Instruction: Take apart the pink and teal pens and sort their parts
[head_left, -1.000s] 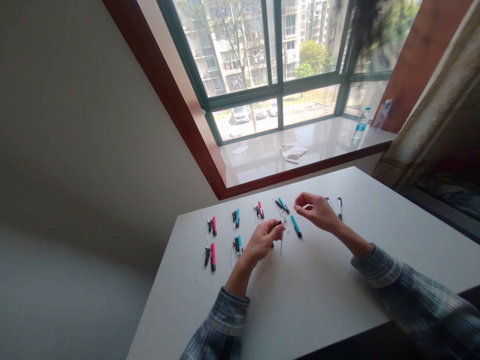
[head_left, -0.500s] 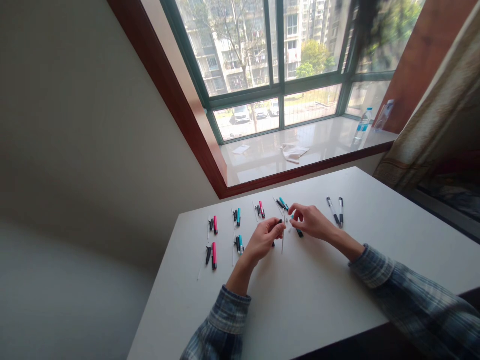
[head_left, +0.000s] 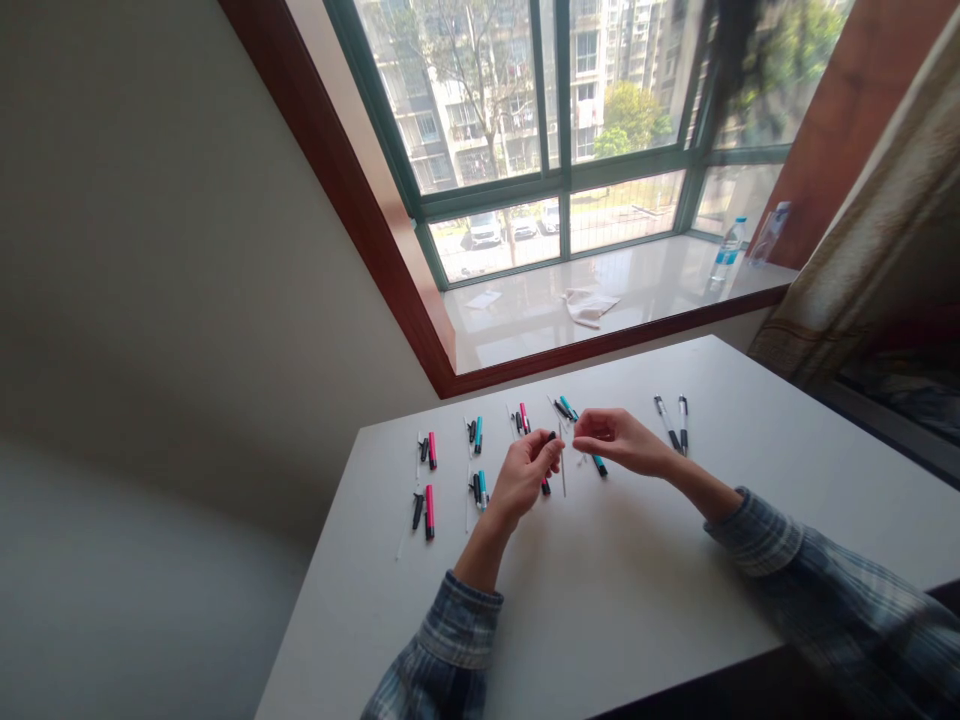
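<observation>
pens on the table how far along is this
Six pink and teal pens already lie in parts, each beside a black piece and a thin clear strip. In hand: the left hand holds a small black piece, the right hand close by. Remaining: the teal pen by the right hand and two white-and-black pens, which look whole.

Left hand (head_left: 526,474) raised, fingers (head_left: 544,450) curled into a pinch, right hand (head_left: 619,442) palm-down, fingertips (head_left: 581,422) just beside left hand, left forearm (head_left: 484,545) angled upward, right forearm (head_left: 701,487) stretched inward
</observation>
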